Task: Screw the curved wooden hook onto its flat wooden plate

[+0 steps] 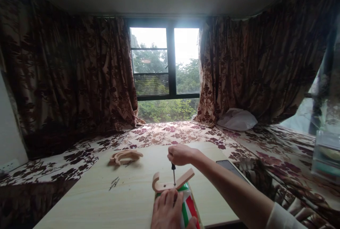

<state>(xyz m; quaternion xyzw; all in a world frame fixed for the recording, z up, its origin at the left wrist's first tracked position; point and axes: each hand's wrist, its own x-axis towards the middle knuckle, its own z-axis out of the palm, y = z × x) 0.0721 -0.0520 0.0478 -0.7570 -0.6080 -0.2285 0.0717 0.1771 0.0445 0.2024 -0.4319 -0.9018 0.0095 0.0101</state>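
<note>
Right hand (180,154): fist closed on the black handle of a screwdriver (174,174), shaft near vertical, tip down on the wooden hook (170,187) just right of its dark hole. Left hand (166,209): palm down over the striped packet (190,204), fingertips at the hook's near edge; can't tell whether they grip it or only press. Hands apart.

Key geometry: hook sits just beyond the left fingers and below the right fist, at the packet's far end. Long axis runs left–right across the view, curled end left, straight leg angling up to the right. Left hand is nearer; the right reaches it only through the screwdriver, roughly square to the hook's middle.

Outward: small dark screws or nails (114,183) to the left on the pale tabletop (79,200), more curved wooden pieces (126,156) behind them. Phone (230,169) beyond the right forearm. Floral cloth (172,133) past the table, then curtains (106,73) and window (171,80).
</note>
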